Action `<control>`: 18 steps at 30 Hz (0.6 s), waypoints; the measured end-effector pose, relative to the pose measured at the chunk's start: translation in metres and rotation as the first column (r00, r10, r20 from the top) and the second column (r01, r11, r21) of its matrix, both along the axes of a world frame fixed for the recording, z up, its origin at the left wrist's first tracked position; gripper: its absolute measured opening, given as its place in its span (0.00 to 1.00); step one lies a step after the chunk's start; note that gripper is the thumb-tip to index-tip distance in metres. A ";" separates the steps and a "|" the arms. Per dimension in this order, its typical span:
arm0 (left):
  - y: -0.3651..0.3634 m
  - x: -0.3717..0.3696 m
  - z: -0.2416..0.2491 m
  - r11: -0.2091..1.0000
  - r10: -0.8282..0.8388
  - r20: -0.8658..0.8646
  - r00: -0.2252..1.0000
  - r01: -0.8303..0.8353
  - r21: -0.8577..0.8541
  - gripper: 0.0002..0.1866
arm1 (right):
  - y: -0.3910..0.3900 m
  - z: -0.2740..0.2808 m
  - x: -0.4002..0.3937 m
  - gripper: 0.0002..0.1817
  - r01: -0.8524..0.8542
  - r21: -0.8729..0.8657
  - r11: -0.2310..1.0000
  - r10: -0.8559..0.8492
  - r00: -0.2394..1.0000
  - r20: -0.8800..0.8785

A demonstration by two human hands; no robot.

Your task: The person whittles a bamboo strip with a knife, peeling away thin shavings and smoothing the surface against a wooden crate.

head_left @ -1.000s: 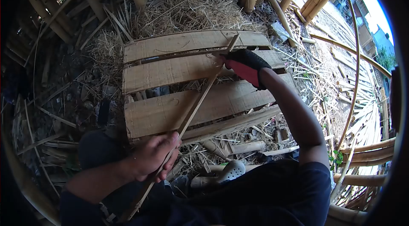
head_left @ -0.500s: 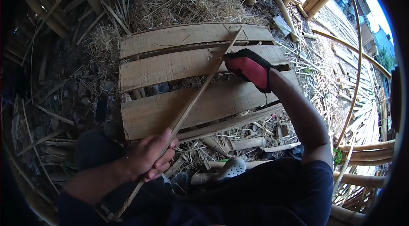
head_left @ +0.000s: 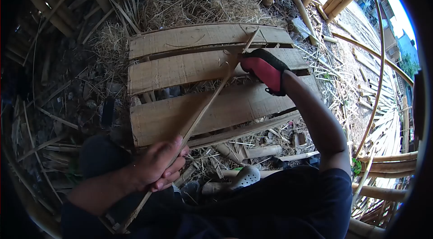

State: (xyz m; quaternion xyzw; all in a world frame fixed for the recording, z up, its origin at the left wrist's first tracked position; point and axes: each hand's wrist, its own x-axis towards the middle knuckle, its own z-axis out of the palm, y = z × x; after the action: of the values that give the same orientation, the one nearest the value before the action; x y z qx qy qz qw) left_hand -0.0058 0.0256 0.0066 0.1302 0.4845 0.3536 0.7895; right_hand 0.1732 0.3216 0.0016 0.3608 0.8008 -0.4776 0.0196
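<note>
Strip (head_left: 209, 103) slants over slatted table (head_left: 167, 72), long axis near left to far right. Left hand (head_left: 161, 163) is wrapped around near portion; gloved right hand (head_left: 266, 70) curls toward far portion, hold unclear.

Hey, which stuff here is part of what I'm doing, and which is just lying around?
Seemingly part of the job:
- bamboo strip, gripped by your bare left hand
- gloved right hand, at the strip's far part; its grip is hidden
- slatted wooden platform, beneath the strip

Apparently just lying about:
- straw heap, beyond the platform
- short bamboo piece, on the ground
</note>
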 end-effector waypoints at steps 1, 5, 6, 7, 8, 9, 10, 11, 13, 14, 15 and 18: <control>0.002 0.001 0.003 1.000 -0.008 -0.018 1.000 0.008 -0.010 0.25 | 0.007 0.000 0.001 0.23 -0.028 0.153 0.988 0.025 0.999 0.021; -0.003 0.006 0.002 1.000 -0.003 -0.027 1.000 0.003 -0.011 0.25 | -0.023 -0.022 -0.007 0.23 -0.350 0.435 0.829 0.348 0.933 0.089; -0.001 0.005 0.002 1.000 -0.011 -0.018 1.000 0.010 -0.010 0.25 | -0.015 -0.012 -0.005 0.23 -0.288 0.234 0.929 0.270 0.957 0.107; 0.002 0.002 0.003 1.000 -0.008 -0.009 1.000 0.008 0.000 0.25 | -0.001 0.001 -0.003 0.23 -0.211 0.032 0.977 0.204 0.969 0.141; 0.003 0.000 0.002 1.000 0.001 0.002 1.000 -0.001 0.007 0.25 | 0.015 -0.001 0.002 0.22 -0.192 0.218 0.957 0.157 0.973 0.169; 0.002 0.002 0.002 1.000 -0.012 -0.013 1.000 0.012 -0.005 0.25 | 0.001 -0.010 0.000 0.22 -0.199 0.327 0.924 0.170 0.979 0.115; 0.002 0.004 0.001 1.000 -0.020 -0.029 0.999 0.020 -0.011 0.25 | -0.025 -0.021 -0.003 0.23 -0.201 0.437 0.877 0.193 0.979 0.062; 0.002 0.006 0.000 0.999 -0.027 -0.043 0.999 0.026 -0.023 0.25 | -0.043 -0.028 -0.007 0.25 -0.196 0.536 0.821 0.225 0.974 0.012; -0.002 0.005 -0.001 1.000 -0.003 -0.045 0.999 0.003 0.011 0.25 | -0.044 -0.009 -0.004 0.23 -0.237 0.478 0.846 0.173 0.969 0.174; -0.002 0.005 -0.001 0.999 0.005 -0.044 0.999 -0.003 0.038 0.25 | -0.019 -0.005 0.001 0.22 -0.209 0.323 0.923 0.153 0.970 0.189; 0.000 0.006 0.000 0.999 0.005 -0.042 0.999 -0.003 0.034 0.25 | 0.003 0.000 0.004 0.23 -0.184 0.165 0.969 0.148 0.967 0.207; 0.002 0.007 0.002 1.000 0.010 -0.030 1.000 -0.009 0.022 0.25 | -0.032 -0.023 -0.001 0.22 -0.238 0.353 0.905 0.196 0.969 0.151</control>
State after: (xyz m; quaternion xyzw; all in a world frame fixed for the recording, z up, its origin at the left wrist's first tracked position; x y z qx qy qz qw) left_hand 0.0007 0.0274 0.0083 0.1418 0.4928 0.3607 0.7791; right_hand 0.1717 0.2898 -0.0216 0.2927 0.9090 -0.2926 0.0494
